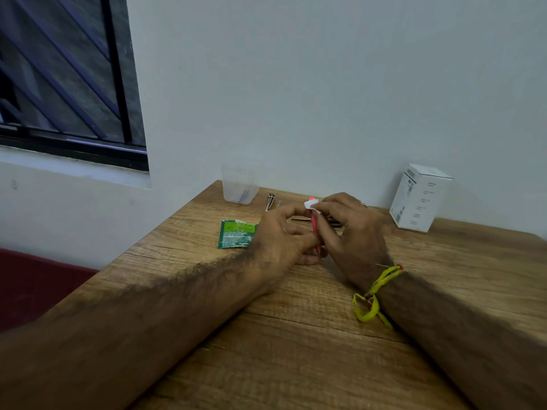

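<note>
A: What is the left hand [284, 235] doing?

B: It is gripping a thin red stick [314, 229], with its fingers [302, 238] curling round the lower part. The stick is standing nearly upright, just above the bench [296, 335], between the two hands.

A: And the right hand [349, 229]?

B: Its fingers [327, 207] are pinching a small white scrap [310, 205] against the upper part of the stick. I cannot tell whether the scrap is paper or tape. The red tip is poking out just above it.

A: So neither hand is lying wide?

B: No, both are closing narrowly, one on the stick and one on the scrap. The hands are touching each other around the stick, and both forearms are resting on the wood.

A: What else is sitting on the bench?

B: A green sachet [236, 233] is lying flat just beside the left hand. A clear plastic cup [239, 186] is standing at the far corner near the wall, and some dark metal pins [270, 200] are lying next to it. A white box [418, 198] is standing upright well off to the right. A yellow thread band [374, 294] is hanging loosely round the right wrist.
</note>
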`<state>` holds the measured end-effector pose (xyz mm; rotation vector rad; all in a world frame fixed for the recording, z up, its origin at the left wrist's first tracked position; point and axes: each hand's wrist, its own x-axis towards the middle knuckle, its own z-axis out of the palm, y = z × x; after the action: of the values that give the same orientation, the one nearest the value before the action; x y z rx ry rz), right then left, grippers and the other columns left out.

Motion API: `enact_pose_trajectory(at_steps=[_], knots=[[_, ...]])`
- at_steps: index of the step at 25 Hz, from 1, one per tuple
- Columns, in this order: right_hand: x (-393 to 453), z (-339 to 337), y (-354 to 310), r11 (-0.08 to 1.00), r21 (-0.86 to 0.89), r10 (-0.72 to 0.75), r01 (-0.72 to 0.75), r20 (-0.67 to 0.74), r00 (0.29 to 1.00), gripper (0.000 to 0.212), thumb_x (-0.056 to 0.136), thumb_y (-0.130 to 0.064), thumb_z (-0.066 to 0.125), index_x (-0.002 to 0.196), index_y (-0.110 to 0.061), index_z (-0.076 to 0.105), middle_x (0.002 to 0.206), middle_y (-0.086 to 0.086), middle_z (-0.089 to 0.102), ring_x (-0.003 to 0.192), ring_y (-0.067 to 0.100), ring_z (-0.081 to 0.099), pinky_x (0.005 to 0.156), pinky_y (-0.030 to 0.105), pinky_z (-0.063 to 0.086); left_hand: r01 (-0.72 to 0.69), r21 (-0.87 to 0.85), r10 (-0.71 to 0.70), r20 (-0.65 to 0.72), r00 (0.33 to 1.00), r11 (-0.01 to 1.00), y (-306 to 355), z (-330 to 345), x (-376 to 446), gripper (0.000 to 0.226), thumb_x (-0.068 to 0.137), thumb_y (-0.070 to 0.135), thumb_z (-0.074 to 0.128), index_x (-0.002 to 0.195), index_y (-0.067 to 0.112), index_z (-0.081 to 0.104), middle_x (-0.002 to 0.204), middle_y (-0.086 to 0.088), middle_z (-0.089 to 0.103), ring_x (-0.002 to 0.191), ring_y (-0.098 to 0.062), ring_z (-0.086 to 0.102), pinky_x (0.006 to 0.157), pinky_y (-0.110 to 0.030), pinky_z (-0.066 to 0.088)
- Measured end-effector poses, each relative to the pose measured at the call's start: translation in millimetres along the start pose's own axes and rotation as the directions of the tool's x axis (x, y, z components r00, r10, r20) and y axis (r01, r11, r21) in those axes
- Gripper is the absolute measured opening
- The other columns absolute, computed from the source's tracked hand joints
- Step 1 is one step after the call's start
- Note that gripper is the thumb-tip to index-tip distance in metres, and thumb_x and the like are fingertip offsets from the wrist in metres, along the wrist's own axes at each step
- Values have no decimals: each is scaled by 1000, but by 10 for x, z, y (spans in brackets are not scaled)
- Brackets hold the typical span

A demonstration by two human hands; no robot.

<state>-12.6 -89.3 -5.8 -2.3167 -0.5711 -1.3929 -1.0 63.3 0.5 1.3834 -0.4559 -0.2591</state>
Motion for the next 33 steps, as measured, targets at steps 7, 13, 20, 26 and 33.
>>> enact_pose_trajectory(at_steps=[7, 13, 20, 26, 33], knots=[[-36, -94, 44, 1000, -20, 1, -1, 16, 1000, 16, 86, 1, 71, 99, -6, 76, 93, 4, 71, 82, 9, 62, 76, 22, 51, -22, 15, 22, 43, 999, 1000, -14, -8, 28, 40, 83, -6, 75, 115, 17, 65, 87, -21, 76, 74, -30, 75, 63, -35, 63], [-40, -75, 86, 1000, -11, -14, 14, 31, 999, 15, 84, -1, 72, 98, -6, 77, 93, 4, 70, 85, 19, 65, 76, 37, 52, -9, 13, 9, 30, 999, 1000, -13, 12, 33, 44, 82, -6, 75, 120, 13, 65, 93, -27, 74, 78, -33, 74, 64, -34, 63], [-60, -142, 113, 1000, 1, -12, 11, 74, 997, 18, 85, -6, 73, 100, -15, 77, 95, 1, 70, 87, 18, 63, 76, 33, 50, -7, -9, 8, 37, 999, 1000, -21, 18, 42, 53, 79, -20, 70, 123, 9, 63, 97, -31, 72, 81, -37, 74, 72, -42, 64], [-66, -146, 112, 1000, -22, -16, 18, 98, 995, 14, 86, -11, 71, 98, -16, 78, 92, 0, 69, 85, 18, 61, 76, 28, 45, -8, -11, 8, 7, 1000, 1000, -22, 1, 41, 52, 78, -20, 70, 121, 9, 64, 91, -26, 74, 74, -31, 74, 65, -36, 64], [-76, -172, 112, 998, -51, -38, 44, 120, 992, 12, 87, -14, 71, 96, -17, 78, 94, -1, 70, 87, 21, 62, 75, 33, 47, -2, -14, 2, 11, 1000, 1000, -11, -29, 49, 53, 78, -16, 73, 123, 9, 62, 93, -26, 74, 80, -35, 75, 71, -41, 64]])
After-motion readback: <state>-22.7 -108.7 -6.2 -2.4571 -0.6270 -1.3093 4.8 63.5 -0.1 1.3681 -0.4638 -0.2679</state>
